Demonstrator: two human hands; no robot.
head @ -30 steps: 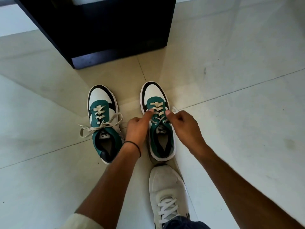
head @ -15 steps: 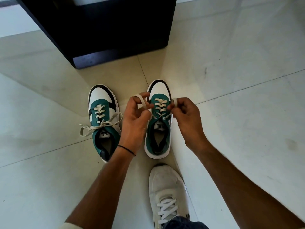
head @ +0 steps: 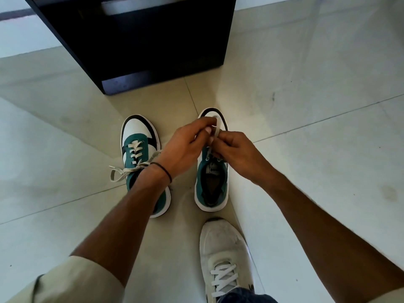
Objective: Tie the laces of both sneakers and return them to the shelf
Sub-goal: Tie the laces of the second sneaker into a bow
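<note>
Two green, white and black sneakers stand side by side on the floor, toes pointing away. The left sneaker [head: 140, 149] carries a tied cream bow, partly hidden by my left forearm. Over the right sneaker [head: 211, 186] my left hand [head: 185, 147] and my right hand [head: 236, 154] meet, each pinching a cream lace [head: 216, 130] that loops up between the fingertips. The hands cover that shoe's eyelets and most of its toe. A dark shelf unit [head: 157, 47] stands just beyond the shoes.
Pale glossy floor tiles [head: 317, 149] spread all around. My own foot in a white laced shoe [head: 223, 259] rests just behind the right sneaker. A black band circles my left wrist.
My hands have come together above the right sneaker's toe, bringing both lace ends up and crossing them. The view has tilted slightly; the sneakers have stayed put.
</note>
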